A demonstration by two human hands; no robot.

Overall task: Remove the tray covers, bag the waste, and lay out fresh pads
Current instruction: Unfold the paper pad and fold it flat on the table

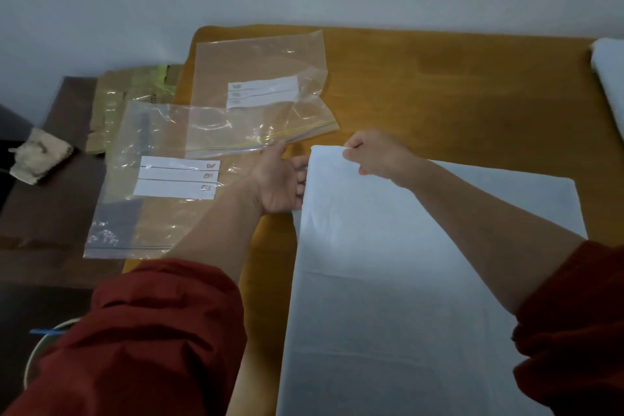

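Observation:
A large white sheet, a pad or tray cover (381, 267), lies across the orange-brown table (439, 88) and runs toward me. My right hand (374, 155) pinches its raised far left corner. My left hand (280, 179) is at the sheet's left edge, palm up, with fingers reaching under that edge. Two clear zip bags with white label panels lie to the left: one bag (260, 94) on the table farther back, the other bag (152, 186) nearer, overlapping the table's left edge.
A dark low table (50, 213) stands at the left with a crumpled beige cloth (39, 155) and a brown plastic-wrapped packet (128, 91). Another white folded sheet (611, 78) sits at the table's far right. A round rim (37, 351) shows bottom left.

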